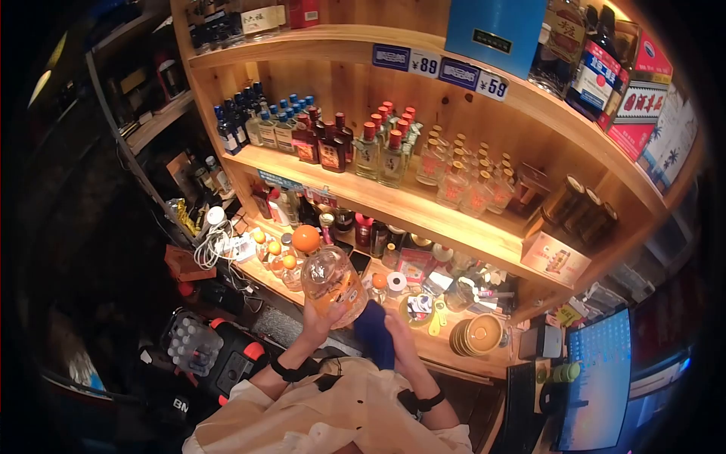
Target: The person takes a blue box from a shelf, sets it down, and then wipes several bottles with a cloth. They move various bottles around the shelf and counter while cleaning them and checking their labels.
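My left hand grips a large clear plastic bottle with an orange cap and an orange label, tilted above the counter. My right hand is just right of the bottle's lower end, closed at the edge of a deep blue cloth that hangs down below the bottle. Some of the right fingers are hidden. Smaller clear bottles with orange caps stand on the counter, left of the large bottle.
A wooden shelf above the counter carries rows of liquor bottles. Stacked bowls sit to the right, beyond a yellow-green spoon-shaped item. A monitor stands at far right. White cables lie at left, above a black-and-red case.
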{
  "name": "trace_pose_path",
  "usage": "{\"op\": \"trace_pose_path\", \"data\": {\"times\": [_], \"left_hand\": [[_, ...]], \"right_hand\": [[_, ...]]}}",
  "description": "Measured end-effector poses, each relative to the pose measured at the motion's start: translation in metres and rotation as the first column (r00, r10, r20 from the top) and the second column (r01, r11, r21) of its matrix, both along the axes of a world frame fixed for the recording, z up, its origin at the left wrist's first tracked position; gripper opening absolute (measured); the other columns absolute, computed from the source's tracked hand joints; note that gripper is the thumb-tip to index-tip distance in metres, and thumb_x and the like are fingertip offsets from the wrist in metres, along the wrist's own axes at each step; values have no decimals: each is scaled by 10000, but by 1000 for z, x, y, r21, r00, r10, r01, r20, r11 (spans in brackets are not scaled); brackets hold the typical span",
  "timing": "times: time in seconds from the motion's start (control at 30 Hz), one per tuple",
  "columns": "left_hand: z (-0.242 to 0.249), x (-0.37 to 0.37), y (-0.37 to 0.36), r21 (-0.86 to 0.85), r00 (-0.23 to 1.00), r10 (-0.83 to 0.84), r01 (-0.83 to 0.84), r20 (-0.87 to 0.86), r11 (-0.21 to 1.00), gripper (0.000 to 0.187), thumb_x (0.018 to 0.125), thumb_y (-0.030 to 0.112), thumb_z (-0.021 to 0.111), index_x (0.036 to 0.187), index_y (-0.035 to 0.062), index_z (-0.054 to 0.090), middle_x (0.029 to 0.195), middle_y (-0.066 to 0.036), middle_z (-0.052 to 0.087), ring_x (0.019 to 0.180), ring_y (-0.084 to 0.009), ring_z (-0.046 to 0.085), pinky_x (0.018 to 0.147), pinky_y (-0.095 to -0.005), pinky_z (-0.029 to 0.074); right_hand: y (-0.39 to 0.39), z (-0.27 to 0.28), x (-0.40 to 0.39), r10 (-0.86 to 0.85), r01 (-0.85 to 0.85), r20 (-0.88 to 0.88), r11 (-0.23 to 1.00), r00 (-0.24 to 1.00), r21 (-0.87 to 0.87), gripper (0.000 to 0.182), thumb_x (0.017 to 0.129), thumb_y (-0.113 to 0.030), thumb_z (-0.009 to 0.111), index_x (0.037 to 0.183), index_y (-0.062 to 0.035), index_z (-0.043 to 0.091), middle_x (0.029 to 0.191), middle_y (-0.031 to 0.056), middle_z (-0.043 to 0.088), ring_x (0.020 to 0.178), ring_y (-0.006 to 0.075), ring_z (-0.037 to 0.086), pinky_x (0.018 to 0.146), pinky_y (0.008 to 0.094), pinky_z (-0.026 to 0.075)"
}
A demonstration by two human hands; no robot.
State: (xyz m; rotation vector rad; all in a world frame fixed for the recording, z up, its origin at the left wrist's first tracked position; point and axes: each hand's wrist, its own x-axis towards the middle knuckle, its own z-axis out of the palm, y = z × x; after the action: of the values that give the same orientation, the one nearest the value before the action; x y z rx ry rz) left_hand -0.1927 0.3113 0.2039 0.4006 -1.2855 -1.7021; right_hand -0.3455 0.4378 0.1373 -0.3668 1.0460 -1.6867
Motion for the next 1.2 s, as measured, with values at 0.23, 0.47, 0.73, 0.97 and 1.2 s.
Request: {"op": "trace_pose_path", "data": {"times": [0.23, 0.47, 0.73, 0.97, 1.2], "left_hand": [[-40, 44, -12, 455, 965, -209, 259, -158, 852, 752, 805, 157, 712, 1440, 54, 323, 1362, -134, 499, 1245, -278, 526, 1045, -434, 457], [-63, 102, 7, 471, 977, -214, 182, 15, 863, 887, 745, 158, 748, 1481, 68, 262, 1374, -157, 484, 1254, -306, 521, 1046, -448, 460], [-68, 115, 22, 517, 967, -241, 167, 80, 839, 845, 754, 126, 776, 1453, 24, 311, 1380, -143, 489, 1272, -267, 503, 1078, -418, 415], [-47, 84, 3, 532, 922, -385, 309, 35, 788, 873, 784, 127, 774, 1480, 39, 255, 1417, -118, 458, 1311, -252, 466, 1097, -412, 393], [-37, 51, -29, 518, 711, -702, 614, -37, 595, 978, 744, 133, 818, 1510, 49, 216, 1466, -108, 412, 1343, -221, 432, 1126, -382, 350]], "right_hand": [[-1, -137, -47, 36, 216, -879, 964, 476, 156, 250, 937, -138, 562, 1152, -10, 562, 984, 208, 643, 914, 331, 643, 820, 393, 504], [-21, -142, -44, 156, 255, -957, 942, 244, 219, 309, 891, -121, 618, 1178, -12, 583, 1089, 232, 581, 987, 426, 584, 864, 447, 493], [-46, -161, -41, 321, 334, -947, 894, -8, 300, 511, 905, -191, 626, 1347, 6, 461, 1188, 269, 524, 1079, 447, 544, 884, 483, 481], [-33, -36, -40, 434, 159, -895, 895, -106, 416, 435, 945, -234, 598, 1305, -2, 522, 929, 153, 608, 797, 282, 646, 657, 407, 529], [-75, 104, -29, 152, -215, -857, 975, 492, 49, 348, 949, -196, 632, 1266, -63, 575, 745, 35, 585, 593, 103, 532, 563, 264, 437]]}}
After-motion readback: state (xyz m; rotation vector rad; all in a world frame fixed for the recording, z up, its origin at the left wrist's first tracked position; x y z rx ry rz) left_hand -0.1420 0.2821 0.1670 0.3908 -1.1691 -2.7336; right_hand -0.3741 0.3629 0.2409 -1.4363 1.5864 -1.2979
